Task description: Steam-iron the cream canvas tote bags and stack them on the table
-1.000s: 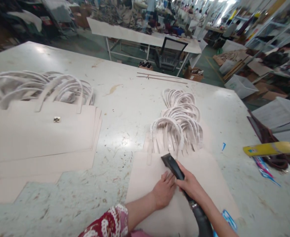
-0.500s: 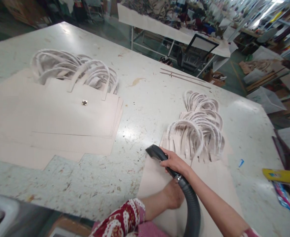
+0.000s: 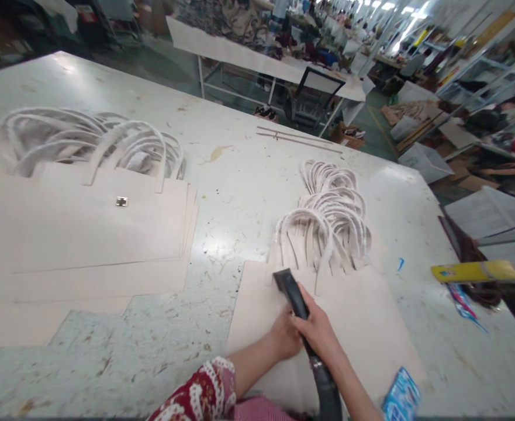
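Observation:
My right hand (image 3: 317, 328) is wrapped round a black vacuum nozzle (image 3: 296, 297), its ribbed hose (image 3: 327, 389) trailing to the bottom edge. The flat mouth of the nozzle is over a pale beige bag panel (image 3: 358, 316), just below the strap handles. Beside the nozzle, my left hand (image 3: 284, 338) is low over the same panel; its fingers are blurred and partly behind the nozzle and right hand. Looped beige handles (image 3: 322, 210) rise in overlapping rows from the stacked panels beyond.
On the left lies another pile of beige bag panels (image 3: 152, 228) with looped handles (image 3: 64, 131) and a small metal clasp (image 3: 121, 202). A yellow roll (image 3: 472, 271), a blue packet (image 3: 401, 394) and thin strips (image 3: 301, 140) lie on the worktable (image 3: 222, 204). A chair (image 3: 312, 96) stands behind.
The nozzle and my right hand have moved from the panel's left edge onto the panel. My left hand has come closer to the nozzle. The view has swung right.

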`<state>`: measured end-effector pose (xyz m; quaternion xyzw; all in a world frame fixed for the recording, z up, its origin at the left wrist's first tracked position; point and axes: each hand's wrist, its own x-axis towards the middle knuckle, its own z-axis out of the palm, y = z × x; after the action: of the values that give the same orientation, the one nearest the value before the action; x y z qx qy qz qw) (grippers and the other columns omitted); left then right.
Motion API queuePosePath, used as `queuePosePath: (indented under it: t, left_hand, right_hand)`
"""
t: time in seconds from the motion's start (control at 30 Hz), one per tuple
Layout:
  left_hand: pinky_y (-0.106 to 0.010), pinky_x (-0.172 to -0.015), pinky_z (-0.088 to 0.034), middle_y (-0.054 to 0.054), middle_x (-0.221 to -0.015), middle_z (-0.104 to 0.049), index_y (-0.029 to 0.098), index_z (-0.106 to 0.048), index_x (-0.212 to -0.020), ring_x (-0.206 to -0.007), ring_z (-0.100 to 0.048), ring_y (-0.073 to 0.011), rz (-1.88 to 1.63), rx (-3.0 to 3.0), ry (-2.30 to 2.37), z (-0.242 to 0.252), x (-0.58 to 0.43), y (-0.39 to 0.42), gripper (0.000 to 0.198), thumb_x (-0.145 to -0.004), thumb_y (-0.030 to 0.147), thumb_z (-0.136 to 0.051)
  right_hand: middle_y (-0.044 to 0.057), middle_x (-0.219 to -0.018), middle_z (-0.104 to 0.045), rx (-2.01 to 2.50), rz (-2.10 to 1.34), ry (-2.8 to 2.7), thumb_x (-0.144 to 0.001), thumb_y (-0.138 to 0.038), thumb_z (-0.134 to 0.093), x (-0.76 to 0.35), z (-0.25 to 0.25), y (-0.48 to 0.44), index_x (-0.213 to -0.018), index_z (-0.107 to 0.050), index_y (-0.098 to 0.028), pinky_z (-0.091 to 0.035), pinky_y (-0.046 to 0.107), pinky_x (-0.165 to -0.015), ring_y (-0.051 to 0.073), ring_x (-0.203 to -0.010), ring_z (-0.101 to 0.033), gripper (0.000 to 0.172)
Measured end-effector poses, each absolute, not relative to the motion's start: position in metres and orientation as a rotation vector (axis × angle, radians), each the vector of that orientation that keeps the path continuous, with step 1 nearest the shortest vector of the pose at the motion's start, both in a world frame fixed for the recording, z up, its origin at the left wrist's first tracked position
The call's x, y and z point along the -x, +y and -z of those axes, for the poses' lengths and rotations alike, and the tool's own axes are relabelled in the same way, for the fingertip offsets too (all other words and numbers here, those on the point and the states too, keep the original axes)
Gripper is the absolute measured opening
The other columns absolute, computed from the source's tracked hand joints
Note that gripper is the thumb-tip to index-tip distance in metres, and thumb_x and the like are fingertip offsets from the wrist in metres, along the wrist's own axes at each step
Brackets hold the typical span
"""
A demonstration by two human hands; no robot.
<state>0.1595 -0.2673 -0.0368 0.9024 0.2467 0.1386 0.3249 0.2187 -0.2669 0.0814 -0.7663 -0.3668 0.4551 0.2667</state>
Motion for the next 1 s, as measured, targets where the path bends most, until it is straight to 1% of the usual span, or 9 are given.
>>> queuePosePath:
  t: [0.03,0.17,0.27,0.37,0.53,0.7,0.83,0.93,1.0]
  left_hand:
    - [-0.040,-0.099,-0.033,-0.011,-0.121,-0.053,0.008,-0.054,-0.114,-0.114,-0.045,-0.0177,-0.364,-2.411,0.607,0.035,-0.153,-0.266,0.043,-0.088,0.023,-0.023]
    - [-0.057,-0.104,-0.004,-0.008,-0.138,-0.033,0.018,-0.034,-0.133,-0.132,-0.015,-0.0246,-0.272,-2.634,0.573,0.033,-0.130,-0.261,0.054,-0.084,0.040,-0.039]
    - [-0.060,-0.102,-0.001,-0.003,-0.144,-0.017,0.022,-0.024,-0.136,-0.133,-0.001,-0.0255,-0.161,-2.735,0.641,0.034,-0.121,-0.254,0.058,-0.084,0.044,-0.036]
    - [-0.062,-0.100,-0.002,-0.002,-0.146,-0.011,0.023,-0.021,-0.137,-0.133,0.002,-0.0276,-0.090,-2.773,0.670,0.034,-0.119,-0.245,0.059,-0.084,0.045,-0.034]
    - [-0.062,-0.096,-0.012,-0.006,-0.143,-0.023,0.024,-0.024,-0.136,-0.127,-0.016,-0.0328,0.008,-2.740,0.618,0.024,-0.130,-0.229,0.060,-0.081,0.041,-0.042]
    - [-0.043,-0.090,-0.028,-0.009,-0.126,-0.041,0.022,-0.040,-0.124,-0.111,-0.037,-0.0264,-0.041,-2.711,0.625,0.008,-0.142,-0.183,0.048,-0.077,0.023,-0.049]
    - [-0.041,-0.091,-0.026,-0.014,-0.123,-0.039,0.016,-0.032,-0.127,-0.112,-0.035,-0.0281,-0.059,-2.662,0.900,0.003,-0.148,-0.139,0.061,-0.074,0.035,-0.055]
    - [-0.041,-0.087,-0.028,-0.011,-0.112,-0.047,0.019,-0.041,-0.117,-0.105,-0.041,-0.0285,0.125,-2.654,0.933,-0.002,-0.163,-0.119,0.060,-0.067,0.046,-0.061]
    - [-0.039,-0.083,-0.031,-0.008,-0.099,-0.054,0.019,-0.048,-0.107,-0.096,-0.047,-0.0263,0.193,-2.676,0.859,-0.011,-0.174,-0.115,0.051,-0.065,0.043,-0.065]
  right_hand:
    - [-0.003,-0.057,-0.057,2.103,-1.191,-0.899,-0.065,-0.018,-0.048,-0.226,-0.082,-0.283,-0.136,-0.024,-0.019,-0.046,0.024,-0.053,0.013,-0.050,-0.053,0.075]
    - [-0.007,-0.047,-0.050,2.123,-1.176,-0.643,-0.069,-0.023,-0.049,-0.241,-0.077,-0.319,-0.138,-0.017,-0.019,-0.041,0.023,-0.040,0.013,-0.038,-0.047,0.076]
    - [-0.006,-0.054,-0.054,2.084,-1.029,-0.575,-0.069,-0.025,-0.052,-0.242,-0.073,-0.321,-0.137,-0.021,-0.020,-0.042,0.023,-0.041,0.012,-0.041,-0.049,0.075]
    - [-0.005,-0.058,-0.056,2.119,-0.906,-0.536,-0.068,-0.026,-0.054,-0.250,-0.072,-0.318,-0.136,-0.025,-0.021,-0.044,0.023,-0.043,0.012,-0.043,-0.051,0.073]
    - [-0.003,-0.070,-0.057,2.115,-0.795,-0.488,-0.066,-0.024,-0.055,-0.279,-0.082,-0.332,-0.133,-0.030,-0.025,-0.043,0.022,-0.041,0.011,-0.044,-0.053,0.072]
    - [-0.005,-0.056,-0.056,2.110,-0.918,-0.281,-0.067,-0.025,-0.056,-0.260,-0.104,-0.404,-0.136,-0.024,-0.024,-0.042,0.024,-0.038,0.014,-0.040,-0.053,0.076]
    - [-0.006,-0.047,-0.053,2.025,-1.062,-0.102,-0.069,-0.026,-0.056,-0.216,-0.094,-0.456,-0.138,-0.016,-0.019,-0.042,0.024,-0.040,0.013,-0.040,-0.048,0.080]
    - [-0.006,-0.049,-0.054,1.986,-1.027,-0.095,-0.069,-0.028,-0.056,-0.206,-0.074,-0.457,-0.138,-0.016,-0.019,-0.042,0.025,-0.042,0.013,-0.041,-0.049,0.080]
    - [-0.007,-0.046,-0.053,1.990,-1.019,-0.146,-0.069,-0.029,-0.056,-0.211,-0.064,-0.446,-0.138,-0.016,-0.019,-0.042,0.025,-0.042,0.013,-0.039,-0.048,0.080]
